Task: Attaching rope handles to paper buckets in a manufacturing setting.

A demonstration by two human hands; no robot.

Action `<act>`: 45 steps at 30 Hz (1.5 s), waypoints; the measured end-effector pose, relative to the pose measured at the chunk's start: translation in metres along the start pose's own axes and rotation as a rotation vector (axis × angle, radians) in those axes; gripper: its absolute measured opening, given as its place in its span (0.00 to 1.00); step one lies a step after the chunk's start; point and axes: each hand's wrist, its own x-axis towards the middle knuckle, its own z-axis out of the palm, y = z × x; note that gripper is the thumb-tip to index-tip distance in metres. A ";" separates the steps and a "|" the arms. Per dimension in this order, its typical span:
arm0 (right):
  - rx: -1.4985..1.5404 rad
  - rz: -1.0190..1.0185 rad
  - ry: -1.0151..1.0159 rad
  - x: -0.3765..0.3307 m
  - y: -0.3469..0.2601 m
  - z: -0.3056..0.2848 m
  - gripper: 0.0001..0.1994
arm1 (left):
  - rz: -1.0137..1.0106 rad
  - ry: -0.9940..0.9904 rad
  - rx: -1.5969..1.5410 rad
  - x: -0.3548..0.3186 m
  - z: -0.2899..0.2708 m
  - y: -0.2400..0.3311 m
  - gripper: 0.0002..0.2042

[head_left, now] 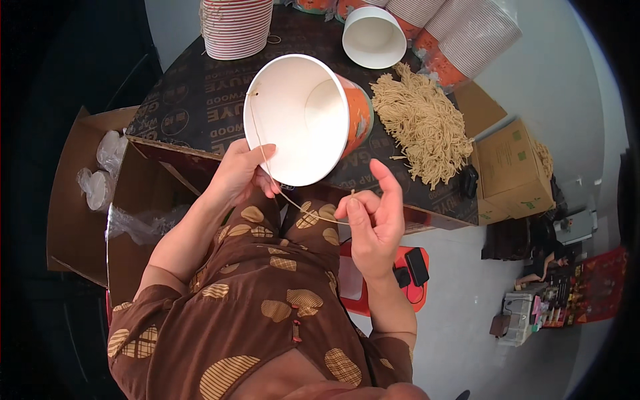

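Around you is what looks like a small workshop for handwork. You face a broad, dark board-topped table [177, 110] bearing a nested stack of white-and-red paper buckets [237, 33], plastic-wrapped rows of nested orange-and-white paper tubs [473, 40] and a tangled heap of beige cord [423, 123]. An open brown cardboard carton [69, 213] stands at your left, and a brown cardboard box [510, 173] with more cord at your right.
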 end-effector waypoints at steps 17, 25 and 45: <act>-0.073 -0.134 -0.164 0.022 0.032 0.033 0.26 | 0.703 0.043 0.765 -0.062 0.022 -0.001 0.16; -0.073 -0.085 -0.082 0.016 0.029 0.031 0.25 | 0.818 0.037 0.737 -0.005 0.032 -0.019 0.06; -0.471 -0.415 -0.106 0.018 0.041 0.034 0.29 | 0.630 0.043 0.815 -0.030 0.043 -0.001 0.14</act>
